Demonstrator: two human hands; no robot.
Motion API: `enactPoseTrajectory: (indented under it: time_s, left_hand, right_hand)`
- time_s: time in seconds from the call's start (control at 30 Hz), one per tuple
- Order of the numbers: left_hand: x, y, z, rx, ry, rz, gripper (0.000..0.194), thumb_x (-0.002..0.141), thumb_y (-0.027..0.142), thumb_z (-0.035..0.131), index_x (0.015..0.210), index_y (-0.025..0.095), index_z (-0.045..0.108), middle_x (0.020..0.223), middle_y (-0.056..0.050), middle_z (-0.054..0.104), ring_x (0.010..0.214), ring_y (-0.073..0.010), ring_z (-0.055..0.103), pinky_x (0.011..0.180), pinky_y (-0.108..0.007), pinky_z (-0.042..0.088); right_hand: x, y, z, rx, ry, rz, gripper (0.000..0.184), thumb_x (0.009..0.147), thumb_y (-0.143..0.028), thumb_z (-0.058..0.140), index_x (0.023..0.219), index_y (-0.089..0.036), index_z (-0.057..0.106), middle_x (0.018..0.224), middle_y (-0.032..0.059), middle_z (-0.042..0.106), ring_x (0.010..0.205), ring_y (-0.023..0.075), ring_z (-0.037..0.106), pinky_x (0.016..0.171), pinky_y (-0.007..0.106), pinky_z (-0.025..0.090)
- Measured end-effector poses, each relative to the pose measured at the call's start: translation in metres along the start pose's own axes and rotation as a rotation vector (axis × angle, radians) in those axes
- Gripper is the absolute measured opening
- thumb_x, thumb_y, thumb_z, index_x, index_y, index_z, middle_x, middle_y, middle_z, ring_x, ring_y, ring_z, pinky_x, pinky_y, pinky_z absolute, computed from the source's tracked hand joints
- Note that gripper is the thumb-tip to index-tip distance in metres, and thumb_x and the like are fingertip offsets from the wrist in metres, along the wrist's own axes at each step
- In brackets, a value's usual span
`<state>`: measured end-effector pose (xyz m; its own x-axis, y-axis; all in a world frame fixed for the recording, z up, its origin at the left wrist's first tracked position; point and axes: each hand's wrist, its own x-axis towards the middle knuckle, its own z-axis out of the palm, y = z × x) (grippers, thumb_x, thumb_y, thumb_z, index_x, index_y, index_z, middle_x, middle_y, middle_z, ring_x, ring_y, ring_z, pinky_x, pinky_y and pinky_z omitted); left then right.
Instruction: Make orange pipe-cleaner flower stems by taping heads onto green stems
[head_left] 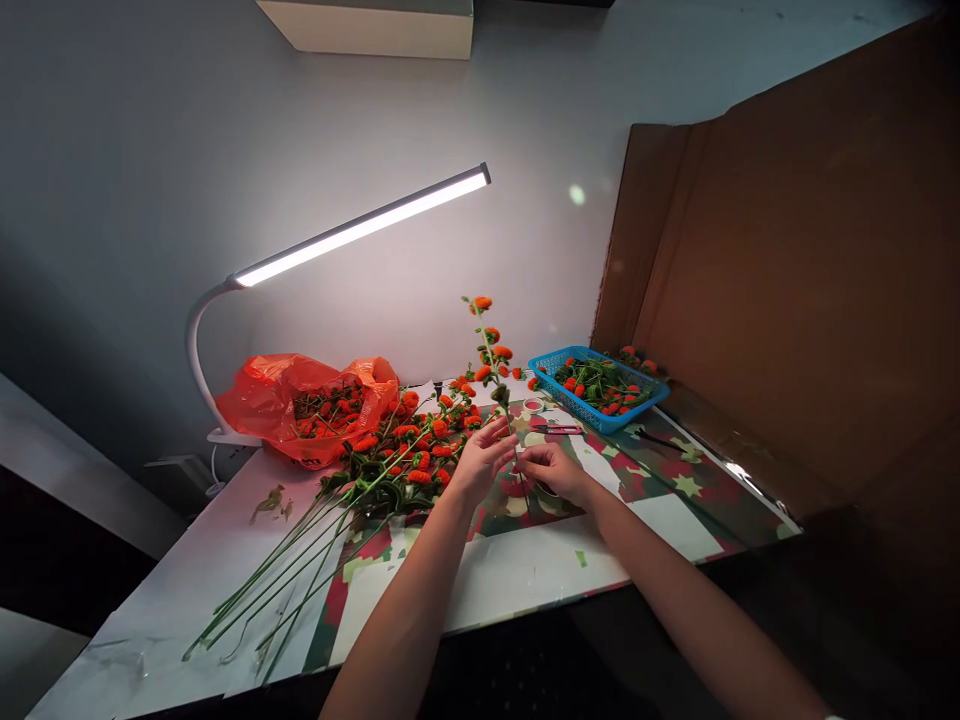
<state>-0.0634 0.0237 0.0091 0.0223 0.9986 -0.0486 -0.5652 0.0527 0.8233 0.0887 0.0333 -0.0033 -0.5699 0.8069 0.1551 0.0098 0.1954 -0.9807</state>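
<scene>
Bare forearms (409,600); fingers (498,443) (537,461) clamp orange-flowered green stem (493,350); finished-looking stems (395,468) left of it, orange-green sprigs (598,378) right likely pending.

You're at a small indoor flower-craft corner; home or workshop, can't tell. Tabletop (142,600) against a plain wall (375,110), bar lamp (364,230) over it, big cardboard sheet (810,260) at right. Craft signs: flowered stem (501,394) you hold, loose orange flowers (421,460), red plastic bag (262,410) and blue basket (628,417) of more, small snips (556,429).
</scene>
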Motion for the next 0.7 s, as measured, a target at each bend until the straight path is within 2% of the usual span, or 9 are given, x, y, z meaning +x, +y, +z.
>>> enactPoseTrajectory:
  time_s: [0.13,0.27,0.37,0.53,0.7]
  left_hand:
    - [-0.0007,-0.0035,0.0,0.046,-0.041,0.002,0.048,0.049,0.011,0.083,0.094,0.015,0.07,0.065,0.002,0.063,0.057,-0.0084,0.058,0.057,-0.021,0.044]
    - [-0.0003,-0.0028,0.0004,-0.003,-0.056,0.006,0.044,0.053,0.012,0.081,0.095,0.015,0.069,0.075,-0.003,0.068,0.067,-0.0116,0.063,0.066,-0.023,0.047]
    - [0.0002,-0.0037,0.0025,-0.079,-0.075,0.004,0.043,0.057,0.009,0.078,0.098,0.015,0.067,0.084,-0.006,0.069,0.068,-0.0106,0.064,0.068,-0.022,0.048]
    - [0.0017,-0.0085,0.005,-0.148,-0.012,0.021,0.029,0.056,0.01,0.08,0.081,0.013,0.066,0.073,-0.002,0.067,0.06,-0.0077,0.06,0.063,-0.021,0.047]
    - [0.0026,-0.0089,0.0035,-0.148,0.049,0.031,0.028,0.052,0.013,0.082,0.074,0.014,0.065,0.07,-0.001,0.066,0.064,-0.0093,0.062,0.065,-0.022,0.047]
  right_hand:
    - [-0.0005,-0.0012,0.0003,-0.067,0.005,-0.048,0.041,0.07,-0.054,0.064,0.058,-0.015,0.059,0.052,-0.0023,0.047,0.052,0.0101,0.04,0.051,0.025,0.031]
    - [-0.0005,-0.0024,0.0004,-0.027,-0.011,-0.041,0.037,0.07,-0.052,0.065,0.068,-0.014,0.064,0.057,-0.0008,0.054,0.055,0.0111,0.045,0.055,0.026,0.035]
    - [0.0,-0.0019,0.0002,-0.017,-0.001,-0.03,0.037,0.069,-0.051,0.066,0.073,-0.014,0.067,0.059,-0.0001,0.056,0.057,0.012,0.047,0.057,0.027,0.037]
    - [0.0002,-0.0002,0.0008,-0.025,-0.012,-0.025,0.038,0.066,-0.052,0.068,0.07,-0.014,0.067,0.061,0.0009,0.059,0.06,0.0133,0.05,0.06,0.028,0.039]
    - [0.0012,0.0039,0.0006,-0.04,0.028,-0.008,0.038,0.066,-0.051,0.068,0.071,-0.014,0.067,0.061,0.0005,0.058,0.06,0.0134,0.049,0.06,0.028,0.038]
